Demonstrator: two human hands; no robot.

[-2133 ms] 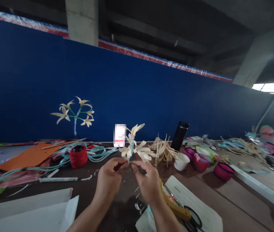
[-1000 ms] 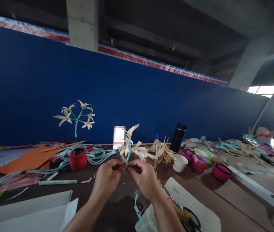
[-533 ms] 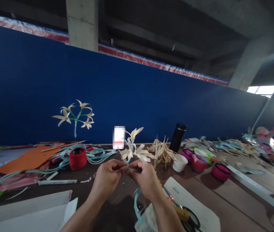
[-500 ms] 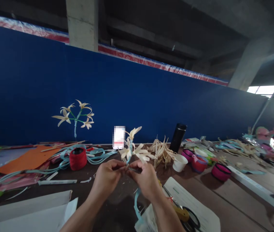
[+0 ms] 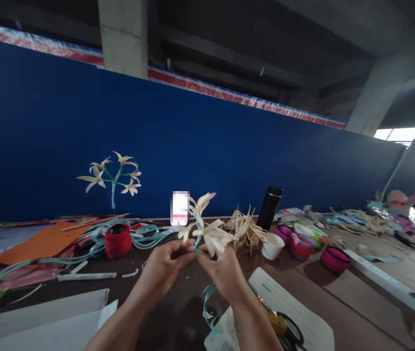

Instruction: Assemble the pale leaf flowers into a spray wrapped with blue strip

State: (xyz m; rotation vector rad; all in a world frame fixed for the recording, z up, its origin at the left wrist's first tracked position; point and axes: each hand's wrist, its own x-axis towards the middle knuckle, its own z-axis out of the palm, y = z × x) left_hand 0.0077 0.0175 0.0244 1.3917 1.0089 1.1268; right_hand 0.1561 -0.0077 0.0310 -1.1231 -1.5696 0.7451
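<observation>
My left hand (image 5: 163, 270) and my right hand (image 5: 222, 272) meet over the dark table, both pinched on the stem of a handmade flower sprig (image 5: 204, 229). The sprig has pale cream petals and a stem wrapped in light blue tape. A loose blue tape strip (image 5: 206, 304) hangs down from under my right hand. A finished sprig (image 5: 114, 175) of the same kind stands at the back against the blue wall.
A red thread spool (image 5: 118, 241) and blue ribbon tangle lie left, with orange paper (image 5: 42, 240). Dried husks (image 5: 246, 228), a black flask (image 5: 272, 206), a white cup (image 5: 272, 245) and pink baskets (image 5: 337, 258) lie right. Yellow-handled scissors (image 5: 278, 325) rest on paper near my right wrist.
The sprig has turned in my fingers, its petals now lower and nearer my right hand. Both hands stay pinched at the stem, shifted slightly; the blue strip still dangles below.
</observation>
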